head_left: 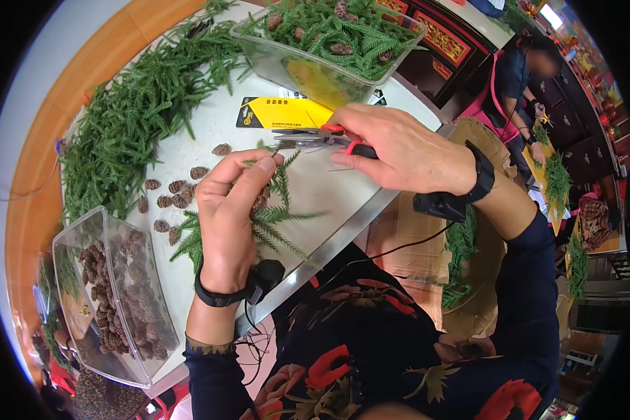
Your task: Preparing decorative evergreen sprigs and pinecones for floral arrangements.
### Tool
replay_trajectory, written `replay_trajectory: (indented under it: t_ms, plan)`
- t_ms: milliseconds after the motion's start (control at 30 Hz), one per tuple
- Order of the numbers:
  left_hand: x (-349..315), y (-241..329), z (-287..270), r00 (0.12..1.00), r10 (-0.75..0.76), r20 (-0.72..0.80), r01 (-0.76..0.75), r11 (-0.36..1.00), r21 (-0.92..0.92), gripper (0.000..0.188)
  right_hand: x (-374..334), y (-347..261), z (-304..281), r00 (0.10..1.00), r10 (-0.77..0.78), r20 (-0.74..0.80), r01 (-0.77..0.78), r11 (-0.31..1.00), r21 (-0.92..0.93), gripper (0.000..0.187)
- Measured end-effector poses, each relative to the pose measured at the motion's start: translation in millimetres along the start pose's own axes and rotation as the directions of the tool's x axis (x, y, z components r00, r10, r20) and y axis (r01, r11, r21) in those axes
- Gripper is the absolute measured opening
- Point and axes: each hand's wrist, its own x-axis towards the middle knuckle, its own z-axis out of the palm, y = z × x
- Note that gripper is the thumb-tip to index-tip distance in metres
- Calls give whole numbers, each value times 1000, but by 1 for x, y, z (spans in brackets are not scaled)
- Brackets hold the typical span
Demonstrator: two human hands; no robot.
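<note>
My right hand [413, 150] grips needle-nose pliers [363, 150] with red and black handles. Their slim jaws point left, spread apart, close to the fingertips of my left hand [227, 199]. That hand is closed in a pinch on a green artificial pine sprig [282, 183], whose stem end is near the jaws. More pine fronds [271, 229] spread out beneath my left wrist, partly hidden by it. A small pine cone [260, 201] shows just behind my left hand; whether it is attached to the sprig I cannot tell.
Loose pine cones [178, 187] lie left of my hands. A clear bin [147, 329] holds many cones; another clear bin [329, 70] holds sprigs with cones. Green sprigs [133, 126] heap along the far left. Yellow-black packaging [276, 113] lies behind the pliers. Another person [514, 84] works at right.
</note>
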Motion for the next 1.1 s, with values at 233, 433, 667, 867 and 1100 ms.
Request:
replay_trajectory:
  t_ms: [233, 433, 667, 867, 1100]
  plan:
    - [1, 1, -4, 961, -239, 139, 260, 951, -165, 15, 9, 18, 0, 944, -309, -116, 296, 948, -118, 32]
    - [2, 5, -9, 918, -326, 224, 377, 893, -247, 17, 14, 25, 3, 901, -404, -157, 375, 908, -185, 27]
    - [3, -4, -2, 967, -216, 137, 232, 967, -108, 14, 5, 14, -4, 986, -166, 28, 168, 976, -139, 25]
    - [3, -12, -1, 999, -49, 15, 50, 998, -42, 10, 1, -19, -11, 934, 227, 276, -246, 969, 36, 30]
    - [3, -14, 3, 997, -78, -13, 75, 988, -137, 10, -9, -20, 6, 968, 198, 152, -219, 966, 138, 36]
